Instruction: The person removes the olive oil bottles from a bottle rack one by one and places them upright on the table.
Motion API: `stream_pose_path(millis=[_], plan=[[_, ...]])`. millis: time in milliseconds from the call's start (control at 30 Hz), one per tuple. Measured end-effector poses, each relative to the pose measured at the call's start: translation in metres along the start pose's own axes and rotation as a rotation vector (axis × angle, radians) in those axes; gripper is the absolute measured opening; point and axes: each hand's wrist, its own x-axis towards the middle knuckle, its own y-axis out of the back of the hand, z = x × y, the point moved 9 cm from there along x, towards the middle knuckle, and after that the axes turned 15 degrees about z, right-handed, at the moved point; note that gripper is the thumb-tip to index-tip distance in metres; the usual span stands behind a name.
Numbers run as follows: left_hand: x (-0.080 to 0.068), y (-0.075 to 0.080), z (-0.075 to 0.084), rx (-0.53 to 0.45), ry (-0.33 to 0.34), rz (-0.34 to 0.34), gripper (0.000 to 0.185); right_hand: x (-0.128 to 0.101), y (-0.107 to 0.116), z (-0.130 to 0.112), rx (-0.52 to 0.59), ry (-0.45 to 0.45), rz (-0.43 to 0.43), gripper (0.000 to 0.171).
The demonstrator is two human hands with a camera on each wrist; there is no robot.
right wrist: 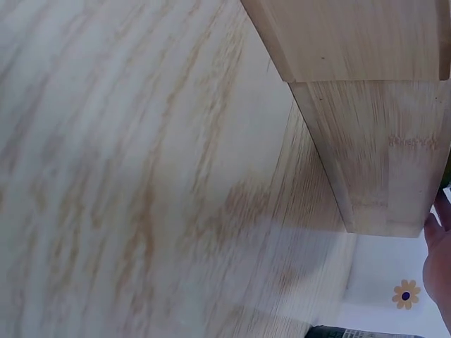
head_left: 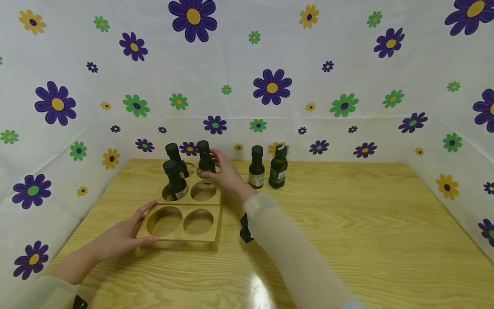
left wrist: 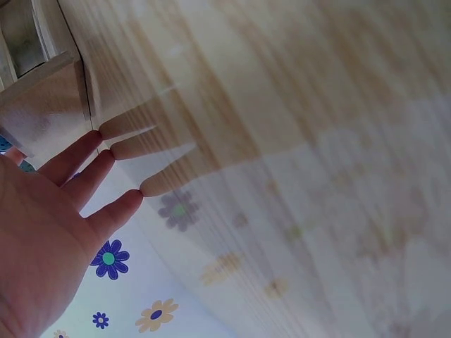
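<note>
A wooden rack with six round holes lies on the table. Dark bottles with black caps stand in its back left hole and its middle left hole. My right hand reaches over the rack and grips a third dark bottle at the back right hole. My left hand rests at the rack's front left corner, thumb on the top edge and fingers straight along the front. In the left wrist view the left hand's straight fingers touch the table beside the rack. The right wrist view shows the rack's side and the edge of the right hand.
Two more dark bottles stand on the wooden table just right of the rack. Flowered white sheets wall in the table at the back and both sides. The rack's two front holes and its middle right hole hold nothing.
</note>
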Motion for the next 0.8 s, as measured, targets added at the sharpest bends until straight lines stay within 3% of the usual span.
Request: stream_pose_path(millis=[267, 800], plan=[[-0.0020, 0.0001, 0.0001, -0.010, 0.002, -0.008, 0.092, 0.0021, -0.0058, 0.0055, -0.027, -0.006, -0.036, 0.074], [-0.0018, -0.0013, -0.0012, -0.019, -0.002, -0.008, 0.092, 0.0019, -0.0070, 0.0021, -0.068, 0.038, -0.027, 0.072]])
